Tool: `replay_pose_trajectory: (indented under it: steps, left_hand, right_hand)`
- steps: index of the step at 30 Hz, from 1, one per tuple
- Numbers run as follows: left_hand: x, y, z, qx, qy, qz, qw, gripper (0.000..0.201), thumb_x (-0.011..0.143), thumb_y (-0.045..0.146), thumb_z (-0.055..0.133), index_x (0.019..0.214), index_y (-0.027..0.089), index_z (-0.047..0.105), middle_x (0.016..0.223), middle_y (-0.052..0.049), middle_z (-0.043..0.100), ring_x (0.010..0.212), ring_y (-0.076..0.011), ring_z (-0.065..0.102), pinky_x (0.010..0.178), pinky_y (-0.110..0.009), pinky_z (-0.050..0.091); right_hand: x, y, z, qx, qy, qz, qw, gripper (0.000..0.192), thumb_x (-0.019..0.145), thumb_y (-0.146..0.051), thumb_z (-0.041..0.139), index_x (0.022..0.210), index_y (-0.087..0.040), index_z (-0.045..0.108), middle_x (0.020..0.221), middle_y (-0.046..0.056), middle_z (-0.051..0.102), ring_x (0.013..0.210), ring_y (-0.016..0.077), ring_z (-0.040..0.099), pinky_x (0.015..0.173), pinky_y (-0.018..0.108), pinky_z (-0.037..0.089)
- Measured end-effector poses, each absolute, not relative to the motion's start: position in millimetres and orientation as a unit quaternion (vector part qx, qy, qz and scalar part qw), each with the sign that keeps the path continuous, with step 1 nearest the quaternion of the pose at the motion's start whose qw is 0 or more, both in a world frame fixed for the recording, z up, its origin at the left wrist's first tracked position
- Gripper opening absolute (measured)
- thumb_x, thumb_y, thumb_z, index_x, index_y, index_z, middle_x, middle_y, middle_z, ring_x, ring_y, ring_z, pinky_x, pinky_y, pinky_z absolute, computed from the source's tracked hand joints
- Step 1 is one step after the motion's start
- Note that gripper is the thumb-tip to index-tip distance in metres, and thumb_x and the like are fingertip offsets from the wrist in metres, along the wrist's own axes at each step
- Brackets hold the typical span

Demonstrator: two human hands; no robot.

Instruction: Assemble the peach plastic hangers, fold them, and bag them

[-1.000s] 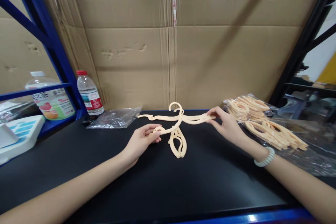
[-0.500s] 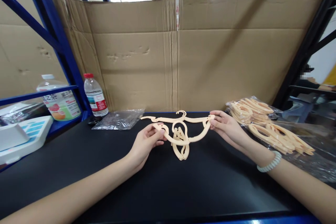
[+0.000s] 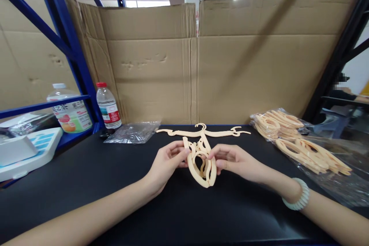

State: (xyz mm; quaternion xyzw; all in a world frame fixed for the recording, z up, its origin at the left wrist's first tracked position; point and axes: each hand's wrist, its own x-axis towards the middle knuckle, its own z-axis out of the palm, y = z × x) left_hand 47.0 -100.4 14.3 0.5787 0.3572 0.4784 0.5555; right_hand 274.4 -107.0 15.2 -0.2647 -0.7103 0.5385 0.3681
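A cream folding clothes hanger [image 3: 197,173] is between my hands with its two arms folded together. My left hand [image 3: 168,160] pinches its left arm between thumb and fingers. On the other side, my right hand [image 3: 236,161] is closed on the right arm. Just behind it, an unfolded hanger [image 3: 184,133] of the same kind lies on the black table, hook pointing away from me. Part of another folded hanger seems to show beneath the held one, but the overlap hides its shape.
Several folded hangers [image 3: 314,155] lie on plastic bags at the right, near a bagged bundle [image 3: 276,123]. At the left are a flat clear bag [image 3: 131,132], a red-capped bottle [image 3: 108,107], a larger bottle [image 3: 72,113] and a white-and-blue device [image 3: 43,150]. Cardboard [image 3: 152,65] walls the back.
The held hanger's arms, spread wide before, have swung together into the folded shape. My right hand has moved left and nearer, uncovering the right end of the hanger lying behind.
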Motion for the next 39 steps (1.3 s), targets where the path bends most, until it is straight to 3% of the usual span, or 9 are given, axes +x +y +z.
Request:
replay_pose_trajectory:
  steps: [8,16,20,26,31,39]
  left_hand:
    - [48.3,-99.9,13.9,0.578,0.346,0.509,0.536,0.042,0.075,0.030,0.074,0.112,0.017,0.060,0.096,-0.005,0.067,0.082,-0.0152,0.064,0.067,-0.022,0.055]
    - [48.6,-104.2,14.8,0.629,0.314,0.514,0.491,0.039,0.074,0.024,0.074,0.109,0.015,0.058,0.104,-0.008,0.066,0.092,-0.0190,0.064,0.088,-0.033,0.051]
    - [48.7,-108.0,16.3,0.660,0.295,0.493,0.484,0.039,0.078,0.023,0.070,0.115,0.019,0.059,0.117,-0.009,0.063,0.103,-0.0214,0.061,0.093,-0.034,0.050]
    - [51.0,-110.6,14.2,0.673,0.286,0.442,0.519,0.036,0.076,0.024,0.070,0.111,0.018,0.064,0.117,-0.009,0.063,0.107,-0.0242,0.060,0.093,-0.037,0.051]
    - [50.2,-108.3,15.3,0.653,0.302,0.463,0.518,0.038,0.077,0.025,0.070,0.113,0.017,0.063,0.113,-0.009,0.066,0.104,-0.0232,0.062,0.094,-0.037,0.050]
    - [50.3,-111.8,15.9,0.663,0.300,0.424,0.539,0.040,0.077,0.025,0.070,0.115,0.018,0.062,0.113,-0.009,0.067,0.108,-0.0246,0.061,0.095,-0.037,0.049]
  right_hand:
    - [277.0,-105.8,13.4,-0.262,-0.739,0.515,0.347,0.032,0.087,-0.029,0.059,0.117,-0.021,0.064,0.102,0.006,0.065,0.076,0.0112,0.059,0.068,0.026,0.051]
    - [274.6,-108.8,13.9,-0.290,-0.735,0.480,0.381,0.036,0.086,-0.030,0.059,0.121,-0.026,0.062,0.126,0.007,0.051,0.085,0.0137,0.061,0.068,0.027,0.055]
    - [273.1,-110.9,14.9,-0.288,-0.741,0.481,0.369,0.040,0.085,-0.029,0.060,0.125,-0.029,0.058,0.131,0.007,0.047,0.093,0.0160,0.060,0.074,0.029,0.055]
    - [274.6,-112.8,18.3,-0.260,-0.763,0.484,0.340,0.043,0.084,-0.028,0.061,0.127,-0.028,0.056,0.137,0.008,0.041,0.115,0.0210,0.052,0.084,0.031,0.053]
    - [278.6,-112.6,18.7,-0.255,-0.774,0.461,0.353,0.043,0.087,-0.029,0.059,0.129,-0.027,0.051,0.131,0.008,0.047,0.118,0.0199,0.049,0.092,0.034,0.048]
    - [279.9,-114.4,20.3,-0.256,-0.783,0.469,0.318,0.021,0.090,-0.035,0.054,0.105,-0.020,0.054,0.106,0.005,0.057,0.091,0.0141,0.057,0.082,0.030,0.048]
